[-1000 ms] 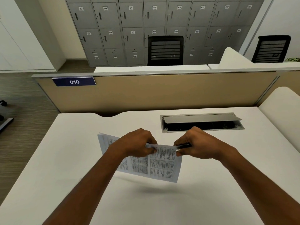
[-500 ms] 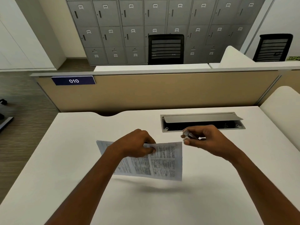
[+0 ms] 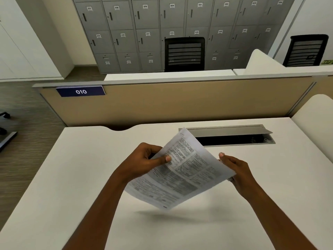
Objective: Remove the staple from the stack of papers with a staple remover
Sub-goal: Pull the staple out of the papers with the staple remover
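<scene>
A stack of printed papers point(image 3: 182, 170) hangs tilted above the white desk point(image 3: 86, 177), its far corner raised toward the cable tray. My left hand point(image 3: 144, 163) grips the stack's left edge, thumb pressed on the top sheet. My right hand point(image 3: 236, 172) sits at the stack's right edge, fingers partly hidden behind the paper. A small metallic bit of the staple remover point(image 3: 230, 179) peeks out below the paper's corner, inside that hand. No staple can be made out.
An open grey cable tray point(image 3: 234, 134) is sunk into the desk just behind the papers. A beige partition point(image 3: 180, 103) with a "010" sign closes the far side. Behind it stand black chairs and grey lockers.
The papers have turned and tilted up, with the far corner now lifted. My right hand came down from above the stack's corner to its right edge.
</scene>
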A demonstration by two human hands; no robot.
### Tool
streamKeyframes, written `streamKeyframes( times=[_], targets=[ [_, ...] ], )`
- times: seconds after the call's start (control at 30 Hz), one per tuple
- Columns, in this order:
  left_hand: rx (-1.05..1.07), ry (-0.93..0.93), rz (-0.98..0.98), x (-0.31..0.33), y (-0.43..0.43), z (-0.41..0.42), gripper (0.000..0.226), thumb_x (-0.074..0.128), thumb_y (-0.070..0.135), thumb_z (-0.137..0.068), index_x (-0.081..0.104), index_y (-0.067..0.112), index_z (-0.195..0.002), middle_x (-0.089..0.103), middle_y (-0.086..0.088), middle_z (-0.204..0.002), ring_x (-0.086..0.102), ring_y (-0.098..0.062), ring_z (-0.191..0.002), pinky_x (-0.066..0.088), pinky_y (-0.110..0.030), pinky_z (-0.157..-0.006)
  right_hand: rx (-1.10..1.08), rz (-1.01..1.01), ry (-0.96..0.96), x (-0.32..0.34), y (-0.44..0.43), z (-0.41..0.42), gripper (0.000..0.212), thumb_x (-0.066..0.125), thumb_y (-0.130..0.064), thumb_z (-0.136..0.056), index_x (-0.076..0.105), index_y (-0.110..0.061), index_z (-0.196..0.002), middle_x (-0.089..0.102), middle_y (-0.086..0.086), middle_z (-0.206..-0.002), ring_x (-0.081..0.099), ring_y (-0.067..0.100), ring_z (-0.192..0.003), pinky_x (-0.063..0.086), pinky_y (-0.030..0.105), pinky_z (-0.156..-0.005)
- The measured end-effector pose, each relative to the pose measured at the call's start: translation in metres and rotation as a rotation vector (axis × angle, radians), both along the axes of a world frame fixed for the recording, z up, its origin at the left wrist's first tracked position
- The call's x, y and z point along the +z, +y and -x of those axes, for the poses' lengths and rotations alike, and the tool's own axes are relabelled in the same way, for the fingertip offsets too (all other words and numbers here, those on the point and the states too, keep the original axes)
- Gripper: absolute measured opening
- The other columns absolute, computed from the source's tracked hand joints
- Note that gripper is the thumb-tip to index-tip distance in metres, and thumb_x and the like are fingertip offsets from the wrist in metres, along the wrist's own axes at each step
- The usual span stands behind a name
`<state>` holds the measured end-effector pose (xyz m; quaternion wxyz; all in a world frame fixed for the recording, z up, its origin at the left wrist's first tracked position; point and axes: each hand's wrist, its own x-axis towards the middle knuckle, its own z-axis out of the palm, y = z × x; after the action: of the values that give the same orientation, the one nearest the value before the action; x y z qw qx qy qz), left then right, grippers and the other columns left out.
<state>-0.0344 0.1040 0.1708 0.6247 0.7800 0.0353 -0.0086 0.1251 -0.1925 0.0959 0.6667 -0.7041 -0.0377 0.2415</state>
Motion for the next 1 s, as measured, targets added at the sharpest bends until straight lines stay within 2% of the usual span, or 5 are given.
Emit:
streamKeyframes(
  times=[0.1,0.2,0.43,0.63,1.0],
  targets=[
    [0.066,-0.029,0.118,-0.007,0.001,0.005,0.025,0.071,0.037,-0.095,0.079,0.023,-0.115,0.079,-0.001,-0.115,0.077,-0.026,-0.1,0.063,-0.031,-0.08,-0.038,0.014,0.063,-0.014,0.003,-0.007,0.031,0.065,-0.02,-0.097,0.071,-0.018,-0.067,0.058,0.004,-0.059,0.045,0.023,-0.06,0.039,0.033,-0.061],
    [0.129,-0.073,0.227,-0.015,0.0,0.011,0.032,0.072,0.041,-0.093,0.077,0.022,-0.119,0.077,-0.005,-0.119,0.076,-0.03,-0.104,0.062,-0.035,-0.083,-0.098,0.01,0.103,-0.028,0.007,-0.018,0.021,0.056,0.0,-0.095,0.074,-0.008,-0.087,0.063,0.011,-0.078,0.05,0.023,-0.068,0.042,0.032,-0.062],
    [0.259,-0.118,0.296,-0.025,-0.009,0.011,0.037,0.074,0.047,-0.089,0.078,0.023,-0.117,0.078,-0.006,-0.118,0.075,-0.031,-0.105,0.063,-0.039,-0.085,-0.233,0.076,-0.011,-0.053,0.023,-0.037,0.024,0.075,-0.026,-0.09,0.073,-0.01,-0.109,0.067,0.008,-0.092,0.061,0.023,-0.073,0.05,0.034,-0.065],
    [0.304,-0.125,0.332,-0.035,-0.011,0.012,0.037,0.074,0.044,-0.09,0.077,0.02,-0.118,0.077,-0.008,-0.119,0.074,-0.03,-0.109,0.062,-0.039,-0.087,-0.209,0.619,-0.495,-0.087,0.026,-0.04,0.025,0.076,-0.025,-0.089,0.071,-0.001,-0.083,0.066,0.02,-0.077,0.062,0.039,-0.077,0.048,0.039,-0.07],
    [0.344,-0.11,0.408,-0.051,-0.018,0.011,0.037,0.074,0.04,-0.091,0.076,0.018,-0.121,0.076,-0.009,-0.122,0.072,-0.03,-0.114,0.061,-0.035,-0.09,-0.101,0.956,-0.51,-0.126,0.022,-0.042,0.035,0.061,-0.03,-0.097,0.065,0.002,-0.087,0.055,0.019,-0.091,0.059,0.037,-0.08,0.05,0.038,-0.071]
  ],
)
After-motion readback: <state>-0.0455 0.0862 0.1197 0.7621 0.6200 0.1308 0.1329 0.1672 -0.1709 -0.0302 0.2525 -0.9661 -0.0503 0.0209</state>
